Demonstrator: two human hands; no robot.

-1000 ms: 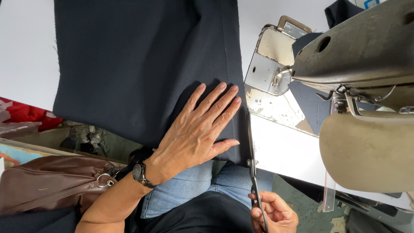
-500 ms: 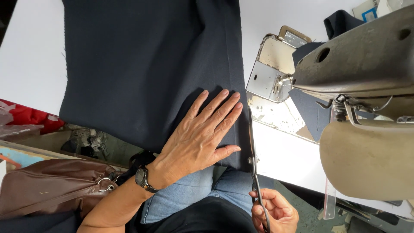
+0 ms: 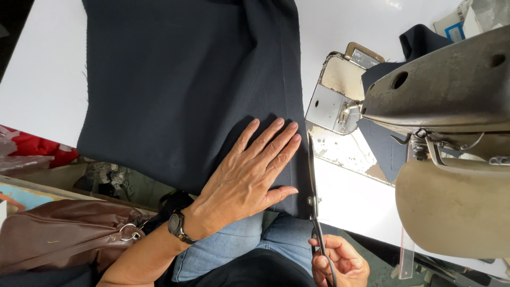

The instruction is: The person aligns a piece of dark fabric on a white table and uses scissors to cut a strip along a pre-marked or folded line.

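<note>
A large piece of dark navy fabric [image 3: 180, 90] lies spread over a white table [image 3: 42, 79] and hangs off its near edge. My left hand [image 3: 247, 175], with a black watch on the wrist, presses flat on the cloth near its right edge, fingers apart. My right hand [image 3: 340, 260] grips the handles of long metal scissors [image 3: 312, 175]. The blades point away from me and run along the fabric's right edge, just right of my left fingertips.
A worn beige sewing machine [image 3: 441, 127] fills the right side, with its metal plate [image 3: 332, 101] beside the cloth. A brown leather bag [image 3: 58, 234] sits at lower left. Red material [image 3: 32, 149] lies at the left edge. More dark cloth [image 3: 419, 42] lies behind the machine.
The scissors have moved forward along the fabric's right edge. My left hand stays flat on the cloth, slightly shifted, and the view has moved a little.
</note>
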